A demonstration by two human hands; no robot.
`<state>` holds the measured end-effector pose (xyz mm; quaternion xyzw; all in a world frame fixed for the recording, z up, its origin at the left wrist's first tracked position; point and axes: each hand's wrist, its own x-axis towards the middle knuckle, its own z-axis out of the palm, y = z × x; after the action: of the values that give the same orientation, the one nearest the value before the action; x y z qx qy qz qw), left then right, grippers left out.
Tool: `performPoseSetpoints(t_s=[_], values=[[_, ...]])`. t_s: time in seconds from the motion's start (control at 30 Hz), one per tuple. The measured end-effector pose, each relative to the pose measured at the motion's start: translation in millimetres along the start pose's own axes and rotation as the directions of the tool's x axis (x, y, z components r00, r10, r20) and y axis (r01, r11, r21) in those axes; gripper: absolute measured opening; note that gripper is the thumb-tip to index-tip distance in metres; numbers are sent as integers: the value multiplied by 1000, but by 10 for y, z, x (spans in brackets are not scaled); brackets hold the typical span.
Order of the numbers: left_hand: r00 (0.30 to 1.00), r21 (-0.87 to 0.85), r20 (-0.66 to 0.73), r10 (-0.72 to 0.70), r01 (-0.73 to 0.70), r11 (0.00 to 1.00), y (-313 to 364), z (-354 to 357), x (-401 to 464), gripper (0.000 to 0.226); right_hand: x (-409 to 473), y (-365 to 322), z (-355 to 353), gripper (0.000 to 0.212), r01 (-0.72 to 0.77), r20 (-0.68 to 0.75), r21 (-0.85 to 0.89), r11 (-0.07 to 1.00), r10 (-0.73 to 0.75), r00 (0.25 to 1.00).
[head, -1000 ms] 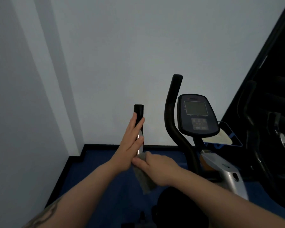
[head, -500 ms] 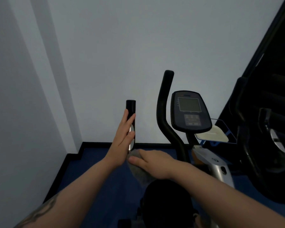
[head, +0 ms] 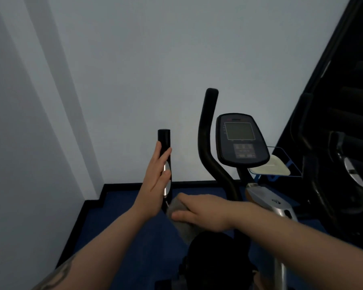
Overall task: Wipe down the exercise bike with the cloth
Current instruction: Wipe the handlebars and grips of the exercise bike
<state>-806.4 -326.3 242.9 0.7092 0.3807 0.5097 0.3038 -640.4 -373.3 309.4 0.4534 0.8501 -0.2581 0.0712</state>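
Step in hand: left handlebar (head: 164, 164) of bike (head: 268, 203) being wiped. Left hand (head: 155, 181) laid flat, fingers straight, against the handlebar. Cloth (head: 179, 216) gripped in right hand (head: 203, 212), pressed just below it. Next, judged: cloth to be drawn along the handlebar.

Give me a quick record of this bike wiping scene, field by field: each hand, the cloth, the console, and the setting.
left hand: fingers straight, resting flat against the left handlebar
right hand: grips the grey cloth low on that handlebar
right handlebar: untouched
console: screen looks blank, not touched
setting: white wall, blue floor
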Motion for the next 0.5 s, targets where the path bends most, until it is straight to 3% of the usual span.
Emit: performPoseSetpoints(t_s=[0.1, 0.2, 0.4, 0.5], values=[[1000, -24, -9, -2, 2, 1000, 7, 12, -4, 50, -240, 185, -44, 34, 54, 33, -98, 994, -51, 998], [1000, -65, -19, -12, 11, 998, 59, 37, -6, 49, -157, 79, 0, 37, -34, -15, -137, 990, 33, 999], [995, 115, 86, 58, -68, 991, 60, -113, 48, 57, 151, -138, 167, 47, -147, -188, 87, 985, 162, 969], [984, 71, 170, 52, -65, 995, 31, -316, 201, 84, -86, -27, 145, 38, -113, -164, 211, 971, 149, 975]])
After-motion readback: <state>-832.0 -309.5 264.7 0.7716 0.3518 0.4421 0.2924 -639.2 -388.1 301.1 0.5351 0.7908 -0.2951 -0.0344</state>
